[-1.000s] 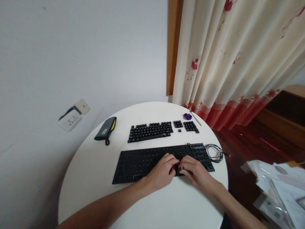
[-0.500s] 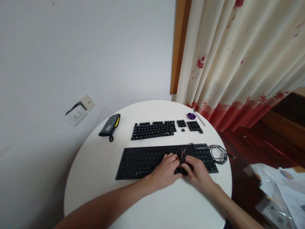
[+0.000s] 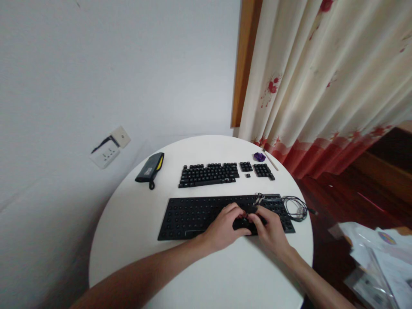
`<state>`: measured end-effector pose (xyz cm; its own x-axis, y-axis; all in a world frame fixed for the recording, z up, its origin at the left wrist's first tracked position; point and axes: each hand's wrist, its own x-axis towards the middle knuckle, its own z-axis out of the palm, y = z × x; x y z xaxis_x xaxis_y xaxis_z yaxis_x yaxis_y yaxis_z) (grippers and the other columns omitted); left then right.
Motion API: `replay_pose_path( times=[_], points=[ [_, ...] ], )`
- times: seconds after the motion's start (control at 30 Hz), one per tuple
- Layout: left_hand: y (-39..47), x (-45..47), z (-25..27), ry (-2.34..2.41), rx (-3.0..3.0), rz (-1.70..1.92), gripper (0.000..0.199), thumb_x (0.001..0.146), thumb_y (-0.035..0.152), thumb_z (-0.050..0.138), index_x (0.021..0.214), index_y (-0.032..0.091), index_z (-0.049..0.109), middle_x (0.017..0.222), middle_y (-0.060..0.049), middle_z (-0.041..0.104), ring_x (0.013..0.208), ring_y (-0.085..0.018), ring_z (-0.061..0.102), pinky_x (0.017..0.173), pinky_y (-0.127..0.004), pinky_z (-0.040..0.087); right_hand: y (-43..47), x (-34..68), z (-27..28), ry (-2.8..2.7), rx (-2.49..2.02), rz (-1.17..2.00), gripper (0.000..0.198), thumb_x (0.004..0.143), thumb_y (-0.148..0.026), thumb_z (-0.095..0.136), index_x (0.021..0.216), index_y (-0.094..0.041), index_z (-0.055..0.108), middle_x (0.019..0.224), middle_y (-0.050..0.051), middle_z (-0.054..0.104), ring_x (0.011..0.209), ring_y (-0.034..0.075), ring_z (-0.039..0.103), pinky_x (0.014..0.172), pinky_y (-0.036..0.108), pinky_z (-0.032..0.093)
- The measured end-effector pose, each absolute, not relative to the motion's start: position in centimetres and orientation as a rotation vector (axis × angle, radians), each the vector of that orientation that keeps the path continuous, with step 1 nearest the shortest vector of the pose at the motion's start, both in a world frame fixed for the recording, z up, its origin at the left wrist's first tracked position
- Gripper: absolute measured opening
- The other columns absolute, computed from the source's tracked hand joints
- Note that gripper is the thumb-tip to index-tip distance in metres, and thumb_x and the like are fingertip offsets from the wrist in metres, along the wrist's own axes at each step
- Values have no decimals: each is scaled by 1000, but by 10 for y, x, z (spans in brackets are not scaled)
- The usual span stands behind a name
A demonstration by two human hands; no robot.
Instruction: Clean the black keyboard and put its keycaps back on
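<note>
A black keyboard base (image 3: 189, 216) lies on the table, most of its key positions without caps. Over its right half, my right hand (image 3: 272, 227) is closed on a small black-handled keycap puller (image 3: 254, 207), whose wire ends point up and away. My left hand (image 3: 223, 227) rests beside it, fingers curled and their tips meeting my right thumb. Something small and dark is at those fingertips, too hidden to name. My left thumb lies lower, along the keyboard's front edge. Behind the base, black keycaps (image 3: 209, 175) are laid out in keyboard order.
A round white table (image 3: 128, 240) carries everything. A grey pouch with yellow trim (image 3: 150, 168) sits at the left. Far right are crumpled purple cloth (image 3: 259, 157) and a thin brush (image 3: 271, 160). A coiled cable (image 3: 296, 209) lies by the right edge; plastic bags (image 3: 370, 244) stand beyond.
The keycap puller has tipped over to the right in my right hand. My left fingers have moved closer to my right thumb. The keycaps have stayed in place.
</note>
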<state>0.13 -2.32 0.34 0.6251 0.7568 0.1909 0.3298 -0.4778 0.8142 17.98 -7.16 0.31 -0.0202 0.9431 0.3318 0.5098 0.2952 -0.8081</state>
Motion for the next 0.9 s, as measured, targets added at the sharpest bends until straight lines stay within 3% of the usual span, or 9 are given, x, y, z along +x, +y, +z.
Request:
replay_pose_path(
  times=[0.2, 0.37, 0.53, 0.7, 0.9],
  points=[
    [-24, 0, 2, 825, 1947, 911, 13, 81, 15, 75, 92, 17, 68, 96, -3, 63, 91, -17, 60, 85, -28, 48, -69, 173, 2, -1758, -1206, 435, 17, 98, -20, 49, 84, -20, 59, 80, 3, 62, 72, 17, 57, 67, 27, 44],
    [-23, -1, 1, 797, 1930, 946, 21, 84, 8, 68, 103, 18, 70, 101, -5, 66, 96, -18, 62, 88, -30, 49, -69, 171, -2, -1749, -1080, 421, 18, 98, -12, 46, 88, -20, 58, 90, 5, 62, 82, 17, 60, 73, 28, 47],
    [-18, -3, -1, 724, 1889, 974, 20, 84, 10, 70, 103, 18, 71, 98, -5, 67, 94, -18, 63, 87, -31, 50, -71, 175, -1, -1795, -1009, 398, 20, 97, -8, 44, 99, -20, 59, 93, 7, 60, 86, 18, 59, 75, 30, 48],
    [-19, -2, 0, 751, 1941, 955, 24, 80, 8, 75, 101, 19, 70, 93, -3, 66, 89, -18, 61, 82, -30, 50, -72, 173, -1, -1774, -1068, 393, 17, 97, -11, 45, 95, -20, 60, 92, 7, 60, 86, 19, 59, 76, 31, 48],
    [-23, -1, -1, 812, 2065, 951, 34, 80, 2, 71, 107, 21, 64, 98, -1, 64, 93, -17, 59, 88, -30, 50, -73, 169, -4, -1592, -1329, 485, 20, 99, -25, 47, 85, -19, 60, 79, 4, 63, 71, 17, 59, 67, 28, 45]
  ],
)
